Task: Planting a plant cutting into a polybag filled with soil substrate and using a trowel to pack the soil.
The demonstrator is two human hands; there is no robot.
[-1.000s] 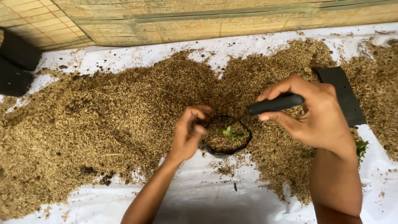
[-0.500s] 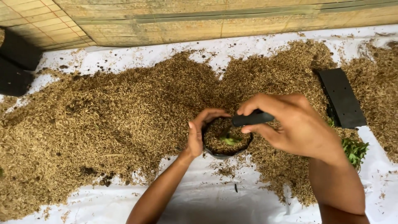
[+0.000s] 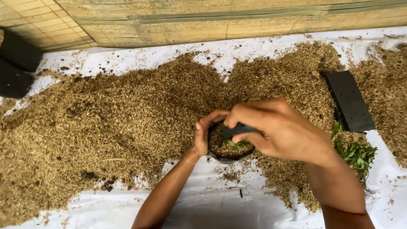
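Small round black pot (image 3: 229,159) of husk stays steadied by left hand (image 3: 202,136). Right hand (image 3: 277,129), gripping a black tool (image 3: 237,129), has moved from beside the pot to over its seedling (image 3: 238,145).

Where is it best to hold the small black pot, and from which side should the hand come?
Probably the rim of the small black pot, from the left, as the left hand does. The pot stands upright, full of husk around a seedling, and the right hand with its black tool covers the other side.
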